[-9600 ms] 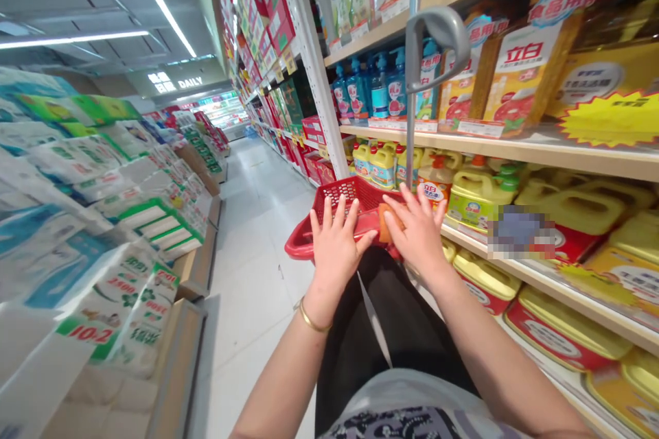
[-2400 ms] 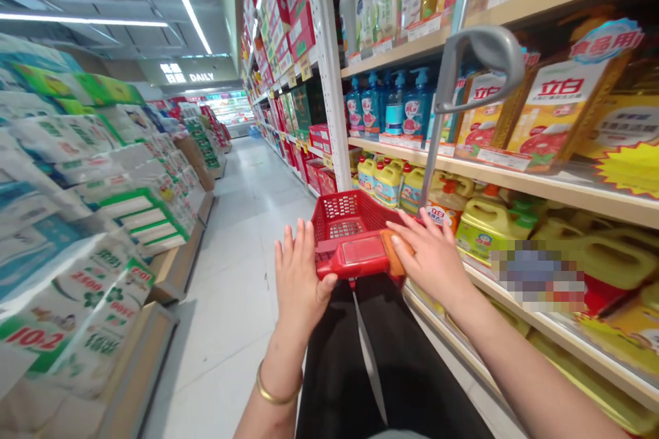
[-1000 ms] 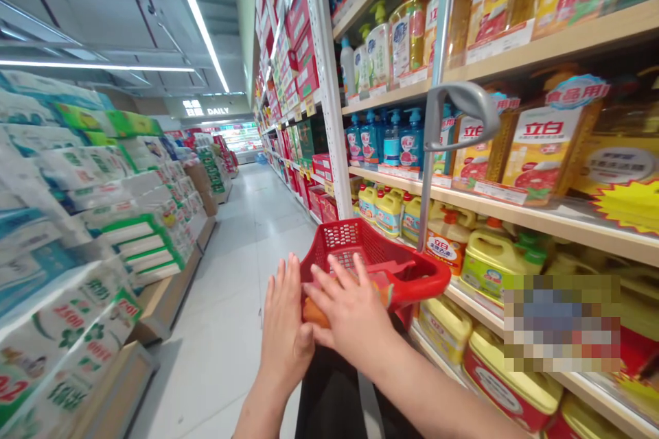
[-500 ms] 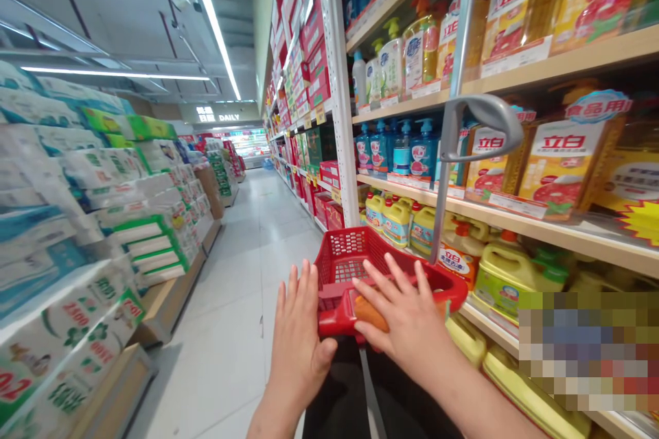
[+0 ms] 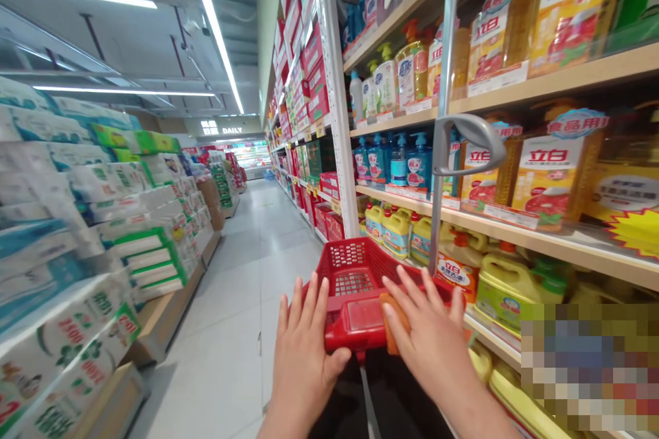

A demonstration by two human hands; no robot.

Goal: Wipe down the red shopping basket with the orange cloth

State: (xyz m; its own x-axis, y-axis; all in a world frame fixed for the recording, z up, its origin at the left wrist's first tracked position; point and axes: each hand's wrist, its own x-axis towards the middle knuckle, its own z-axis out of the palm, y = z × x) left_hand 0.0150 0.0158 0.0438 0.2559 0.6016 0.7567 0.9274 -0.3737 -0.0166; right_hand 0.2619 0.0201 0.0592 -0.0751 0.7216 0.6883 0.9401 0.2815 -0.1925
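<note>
In front of me is a red plastic shopping cart (image 5: 355, 247) with perforated basket walls. My left hand (image 5: 306, 350) lies flat and open at the left side of its red handle (image 5: 355, 322), fingers stretched forward and thumb along the near edge. At the handle's right side, my right hand (image 5: 432, 336) presses down over an orange cloth (image 5: 395, 322), keeping it under the palm and fingers. The cloth shows only at the hand's left edge; the rest is hidden. An upright metal pole (image 5: 437, 219) with a grey loop grip (image 5: 473, 144) rises beyond my right hand.
Close on the right stand shelves (image 5: 556, 240) of detergent bottles (image 5: 556, 164) and yellow jugs (image 5: 507, 288). Stacked tissue packs (image 5: 56, 350) line the left on low wooden platforms (image 5: 175, 309). A tiled aisle (image 5: 247, 240) runs ahead. Part of the lower right is pixelated.
My right hand has shifted right and slightly down along the handle with the orange cloth, uncovering more of the handle's middle. My left hand stays at the left side.
</note>
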